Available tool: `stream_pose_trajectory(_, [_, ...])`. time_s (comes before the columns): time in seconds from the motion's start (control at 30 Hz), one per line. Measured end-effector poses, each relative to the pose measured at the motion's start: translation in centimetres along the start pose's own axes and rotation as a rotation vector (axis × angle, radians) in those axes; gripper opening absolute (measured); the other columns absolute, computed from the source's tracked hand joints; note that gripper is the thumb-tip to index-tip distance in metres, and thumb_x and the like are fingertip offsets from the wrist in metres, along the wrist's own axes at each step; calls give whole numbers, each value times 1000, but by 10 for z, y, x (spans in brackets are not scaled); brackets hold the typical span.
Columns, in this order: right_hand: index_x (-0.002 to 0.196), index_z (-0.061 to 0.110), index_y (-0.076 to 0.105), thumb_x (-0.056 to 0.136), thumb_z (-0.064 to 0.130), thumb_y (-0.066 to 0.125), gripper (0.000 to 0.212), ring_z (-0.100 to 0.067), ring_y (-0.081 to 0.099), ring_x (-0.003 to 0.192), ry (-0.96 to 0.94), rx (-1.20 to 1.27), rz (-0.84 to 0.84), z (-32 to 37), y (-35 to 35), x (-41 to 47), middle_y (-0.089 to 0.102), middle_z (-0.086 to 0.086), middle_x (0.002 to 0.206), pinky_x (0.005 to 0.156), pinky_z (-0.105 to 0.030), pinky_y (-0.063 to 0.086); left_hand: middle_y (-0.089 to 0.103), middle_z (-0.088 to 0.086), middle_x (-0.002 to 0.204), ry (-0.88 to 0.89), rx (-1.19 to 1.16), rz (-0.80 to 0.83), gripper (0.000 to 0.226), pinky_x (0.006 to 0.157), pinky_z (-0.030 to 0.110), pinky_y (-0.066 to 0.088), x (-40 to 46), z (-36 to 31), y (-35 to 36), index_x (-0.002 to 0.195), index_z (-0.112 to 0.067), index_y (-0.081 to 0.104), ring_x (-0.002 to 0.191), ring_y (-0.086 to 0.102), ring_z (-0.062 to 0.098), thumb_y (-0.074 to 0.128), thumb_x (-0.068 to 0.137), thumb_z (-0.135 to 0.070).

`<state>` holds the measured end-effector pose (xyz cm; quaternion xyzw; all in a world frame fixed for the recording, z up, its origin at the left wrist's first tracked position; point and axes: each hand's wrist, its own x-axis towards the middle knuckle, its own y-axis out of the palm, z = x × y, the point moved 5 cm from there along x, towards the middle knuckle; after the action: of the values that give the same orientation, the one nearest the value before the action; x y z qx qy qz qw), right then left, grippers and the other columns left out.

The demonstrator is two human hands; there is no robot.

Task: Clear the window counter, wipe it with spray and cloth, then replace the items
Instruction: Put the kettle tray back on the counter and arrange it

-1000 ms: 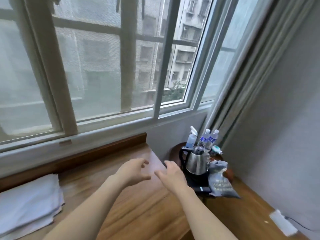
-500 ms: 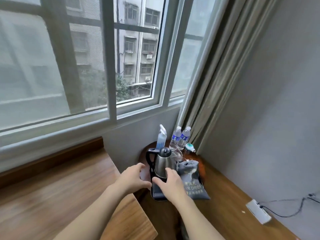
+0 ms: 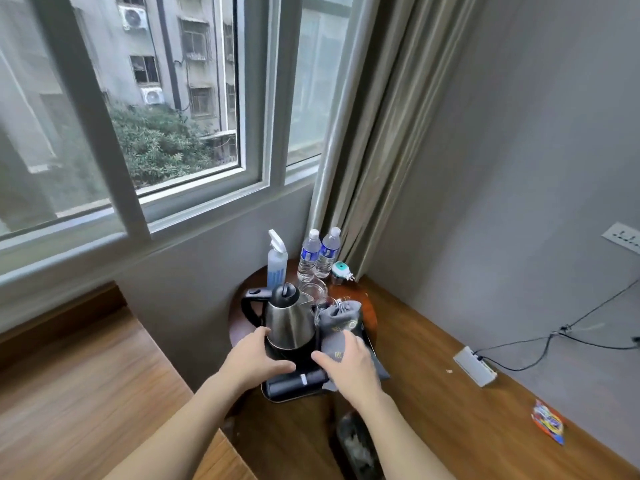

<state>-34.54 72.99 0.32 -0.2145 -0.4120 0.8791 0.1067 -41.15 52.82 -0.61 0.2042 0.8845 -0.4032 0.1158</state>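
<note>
Tray (image 3: 277,393) sits on the round table (image 3: 360,299) in the window corner, kettle (image 3: 291,320) and grey pouch (image 3: 341,327) on it. My left hand (image 3: 254,358) and right hand (image 3: 349,365) reach its two sides, each grip released, fingers spread. Lifted unevenly, the kettle could slide, or knock the spray (image 3: 277,261) and bottles (image 3: 318,252) behind.

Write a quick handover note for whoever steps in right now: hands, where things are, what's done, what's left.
Left hand: open, at the black tray's left edge beside the kettle.
Right hand: open, over the grey bag.
Spray bottle and two water bottles stand behind the kettle on the round table.
Done: wooden counter shows bare here.
Left: cannot tell whether it has been wiped; items not back yet.
</note>
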Motion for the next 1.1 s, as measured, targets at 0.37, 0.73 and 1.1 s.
stream_pose_trajectory(0.37, [158,13,16,82,69,64,106,-26,23,148,8,-92,117,-90,2,109,25,-7,161,119,-41,29,60,-6,112,-296,-159,-81,76,79,31,47,58,13,79,110,-24,46,99,56,16,85,56,-60])
stream_pose_trajectory(0.73, [158,5,15,76,74,65,118,-32,22,149,138,-70,233,-180,20,207,25,-15,161,119,-44,22,66,-4,109,-476,-303,-200,97,93,41,50,121,51,153,108,-24,56,108,60,20,83,29,-73])
stream_pose_trajectory(1.1, [157,-1,12,72,76,68,127,-38,22,146,194,-38,317,-192,52,244,28,-21,156,119,-45,20,42,8,144,-585,-50,-194,133,108,49,34,155,80,167,143,-26,33,135,33,35,66,30,-89])
